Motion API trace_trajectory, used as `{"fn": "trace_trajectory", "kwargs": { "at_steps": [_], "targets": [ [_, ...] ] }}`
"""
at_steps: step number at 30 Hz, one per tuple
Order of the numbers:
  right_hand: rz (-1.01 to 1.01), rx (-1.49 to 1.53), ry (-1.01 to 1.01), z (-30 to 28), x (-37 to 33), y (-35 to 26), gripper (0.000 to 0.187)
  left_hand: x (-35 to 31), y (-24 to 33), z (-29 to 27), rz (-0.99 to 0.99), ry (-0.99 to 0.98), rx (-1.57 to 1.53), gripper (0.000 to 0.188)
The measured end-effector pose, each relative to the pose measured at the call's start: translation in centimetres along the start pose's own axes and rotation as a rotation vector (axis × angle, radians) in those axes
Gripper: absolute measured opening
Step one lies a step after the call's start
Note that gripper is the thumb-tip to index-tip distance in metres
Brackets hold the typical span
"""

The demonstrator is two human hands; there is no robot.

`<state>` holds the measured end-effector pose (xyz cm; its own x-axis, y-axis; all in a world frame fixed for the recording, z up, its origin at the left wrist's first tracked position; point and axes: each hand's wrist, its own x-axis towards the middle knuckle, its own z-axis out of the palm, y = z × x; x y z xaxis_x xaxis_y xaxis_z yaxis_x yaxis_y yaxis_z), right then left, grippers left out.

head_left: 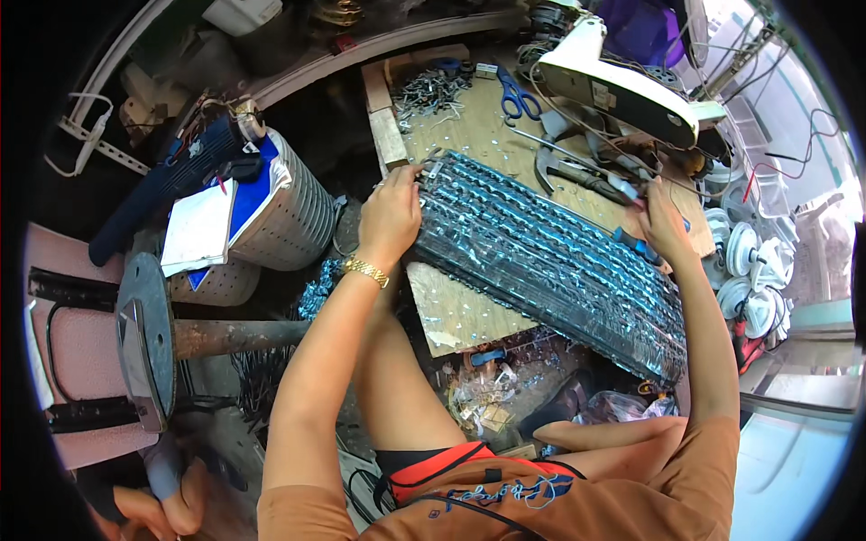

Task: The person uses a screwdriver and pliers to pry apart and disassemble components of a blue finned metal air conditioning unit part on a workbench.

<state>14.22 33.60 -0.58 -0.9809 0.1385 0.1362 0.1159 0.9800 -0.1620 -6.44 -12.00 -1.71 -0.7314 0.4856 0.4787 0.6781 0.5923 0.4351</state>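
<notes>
A long heat-exchanger coil with blue metal fins [550,261] lies slantwise across a wooden board [460,311], its near-right end jutting past the board's edge. My left hand [392,212], below a gold watch, grips the coil's far-left end, fingers bent over its edge. Beyond the coil, at the right, my right hand [666,225] has its fingers curled at the handle end of a claw hammer [577,173]; part of that grip is hidden. Close by my right hand lies a screwdriver with a blue-black handle [636,245], beside the coil's far edge.
Blue scissors [516,97] and a pile of metal scraps [431,93] occupy the board's far side. A white curved housing [622,77] overhangs the tools. Left stand a perforated metal drum [293,212] and a round metal stand [146,338]. White plastic wheels [749,252] cluster at right.
</notes>
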Motion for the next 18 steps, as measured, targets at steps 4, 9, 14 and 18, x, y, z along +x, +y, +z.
{"fn": "trace_trajectory", "kwargs": {
  "at_steps": [4,9,14,18],
  "targets": [
    [0.135,0.166,0.121,-1.8,1.1,-8.6,0.042,-0.1,-0.9,-0.4,-0.026,-0.011,0.062,0.020],
    [-0.017,0.137,-0.033,-0.5,3.4,-19.1,0.029,0.4,-1.3,-0.7,-0.045,-0.043,-0.035,0.019],
    [-0.153,0.159,-0.030,2.9,5.6,-28.1,0.025,0.1,-1.4,-0.6,-0.203,0.013,-0.070,0.021],
    [-0.158,0.036,-0.053,4.1,7.2,-31.1,0.021,1.1,-0.8,-0.3,-0.284,-0.038,0.053,0.024]
  ]
}}
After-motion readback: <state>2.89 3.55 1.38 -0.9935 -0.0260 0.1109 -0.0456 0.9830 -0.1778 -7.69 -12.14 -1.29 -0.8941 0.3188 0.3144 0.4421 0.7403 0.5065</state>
